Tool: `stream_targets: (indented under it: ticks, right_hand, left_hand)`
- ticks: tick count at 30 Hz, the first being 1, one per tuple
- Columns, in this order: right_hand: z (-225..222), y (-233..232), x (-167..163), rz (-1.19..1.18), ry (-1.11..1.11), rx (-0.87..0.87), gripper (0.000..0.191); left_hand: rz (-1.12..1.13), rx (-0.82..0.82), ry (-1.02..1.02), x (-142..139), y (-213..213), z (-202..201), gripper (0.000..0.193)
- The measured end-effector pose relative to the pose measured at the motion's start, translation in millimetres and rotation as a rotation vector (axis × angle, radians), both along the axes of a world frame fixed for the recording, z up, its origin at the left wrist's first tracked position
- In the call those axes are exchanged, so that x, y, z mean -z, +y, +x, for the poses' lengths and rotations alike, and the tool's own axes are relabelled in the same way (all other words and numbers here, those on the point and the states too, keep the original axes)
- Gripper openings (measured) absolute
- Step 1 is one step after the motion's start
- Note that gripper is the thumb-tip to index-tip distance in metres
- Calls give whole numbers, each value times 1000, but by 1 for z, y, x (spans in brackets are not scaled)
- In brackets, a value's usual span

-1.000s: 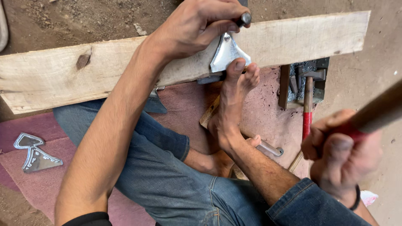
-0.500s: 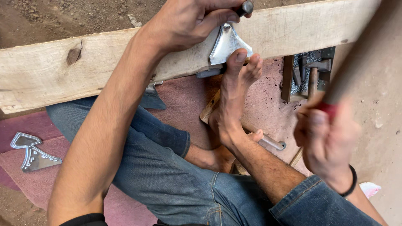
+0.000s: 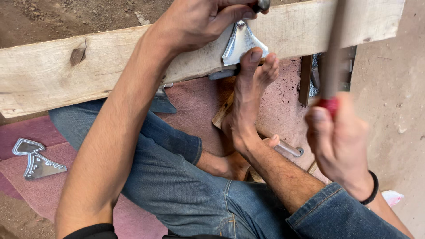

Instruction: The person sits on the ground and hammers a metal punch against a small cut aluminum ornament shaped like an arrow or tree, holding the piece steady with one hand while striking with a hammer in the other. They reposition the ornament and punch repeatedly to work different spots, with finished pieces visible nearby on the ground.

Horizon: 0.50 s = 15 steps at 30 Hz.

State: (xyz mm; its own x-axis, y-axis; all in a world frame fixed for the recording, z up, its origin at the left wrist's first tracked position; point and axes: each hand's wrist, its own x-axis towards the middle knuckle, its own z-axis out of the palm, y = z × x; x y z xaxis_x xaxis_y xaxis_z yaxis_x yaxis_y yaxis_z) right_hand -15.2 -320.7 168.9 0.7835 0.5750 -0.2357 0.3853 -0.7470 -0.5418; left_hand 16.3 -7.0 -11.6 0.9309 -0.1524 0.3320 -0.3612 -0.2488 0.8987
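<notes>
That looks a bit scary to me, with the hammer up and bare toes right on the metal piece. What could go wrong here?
1. The left hand pinches a small punch over the metal plate; a slightly off blow from the hammer in the right hand could hit the fingers.
2. The bare foot steadies the plate on the wooden plank; a glancing strike or the plate's edge could hurt the toes.

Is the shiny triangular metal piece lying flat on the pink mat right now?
No: the shiny triangular metal piece rests against the pale wooden plank, pinned by the bare foot's toes and the left hand.
</notes>
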Motion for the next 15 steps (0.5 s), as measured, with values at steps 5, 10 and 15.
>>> stream_targets:
  ticks: [5, 10, 15]
  right_hand:
    - [0, -6, -5, 39, -45, -21, 31]
    - [-9, -9, -17, 299, -40, 133, 41]
    - [-18, -3, -19, 351, -7, 245, 44]
  left_hand:
    - [-72, 40, -146, 3, 1, 1, 19]
    - [62, -19, -115, 6, 1, 1, 17]
    - [76, -47, -71, 6, 2, -1, 16]
